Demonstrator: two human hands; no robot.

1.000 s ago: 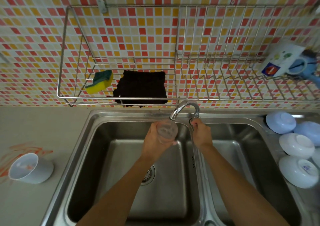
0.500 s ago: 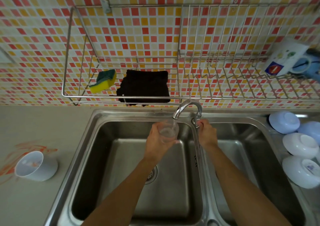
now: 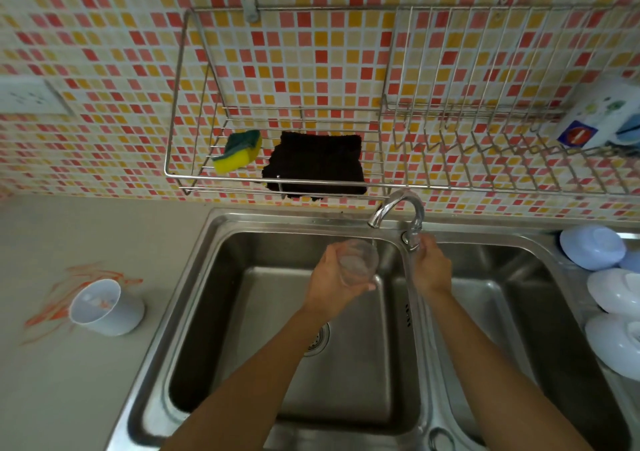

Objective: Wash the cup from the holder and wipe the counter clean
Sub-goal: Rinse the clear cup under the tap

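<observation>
My left hand (image 3: 332, 277) grips a clear cup (image 3: 358, 262) over the left sink basin (image 3: 242, 312), its mouth just below the faucet spout (image 3: 394, 206). A thin stream of water runs from the spout into the cup. My right hand (image 3: 431, 265) holds the faucet handle (image 3: 412, 239) on the divider between the two basins. On the grey counter (image 3: 86, 381) to the left, a white cup holder (image 3: 105, 307) lies tilted over orange smears (image 3: 55, 298).
A wire rack (image 3: 277, 187) on the tiled wall holds a yellow-green sponge (image 3: 239, 154) and a black cloth (image 3: 317, 165). A white bottle (image 3: 602, 118) sits on the rack's right end. Several pale bowls (image 3: 609, 288) lie upside down beside the right basin (image 3: 502, 312).
The camera has shifted slightly, so the scene sits further right in frame. The cup stays under the spout and water now runs into it. My right hand stays on the faucet handle.
</observation>
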